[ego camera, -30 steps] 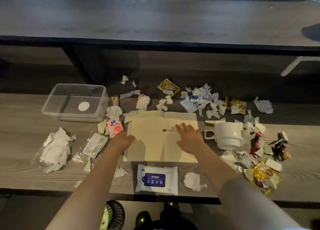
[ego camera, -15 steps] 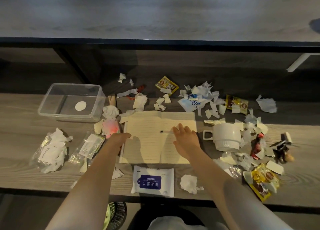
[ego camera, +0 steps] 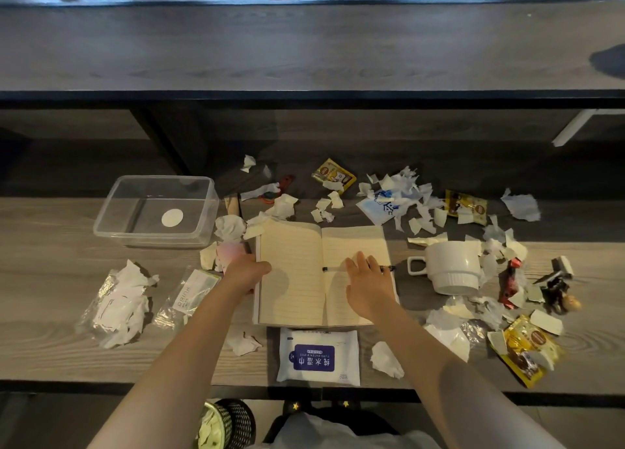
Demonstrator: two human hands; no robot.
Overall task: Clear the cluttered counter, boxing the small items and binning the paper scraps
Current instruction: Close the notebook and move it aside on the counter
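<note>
An open lined notebook (ego camera: pixel 297 272) lies in the middle of the wooden counter (ego camera: pixel 44 272). My left hand (ego camera: pixel 245 274) is curled around its left edge, thumb on the page. My right hand (ego camera: pixel 368 281) rests flat on the right page with fingers apart, over a black pen (ego camera: pixel 329 268) lying across the fold. A clear plastic box (ego camera: pixel 101 227) stands empty at the back left. Torn paper scraps (ego camera: pixel 402 191) are strewn behind and to the right of the notebook. A black mesh bin (ego camera: pixel 233 423) with scraps in it sits below the counter's front edge.
A white mug (ego camera: pixel 451 269) stands right of the notebook. A wet-wipes pack (ego camera: pixel 318 355) lies in front of it. Yellow sachets (ego camera: pixel 333 174) (ego camera: pixel 526 347), a red wrapper (ego camera: pixel 509 281), a pink packet (ego camera: pixel 230 252) and two plastic bags (ego camera: pixel 118 306) are scattered around. A raised shelf runs behind.
My left hand has slid right from beside the pink packet onto the notebook's left edge. My right hand stays on the right page. The view has shifted slightly.
</note>
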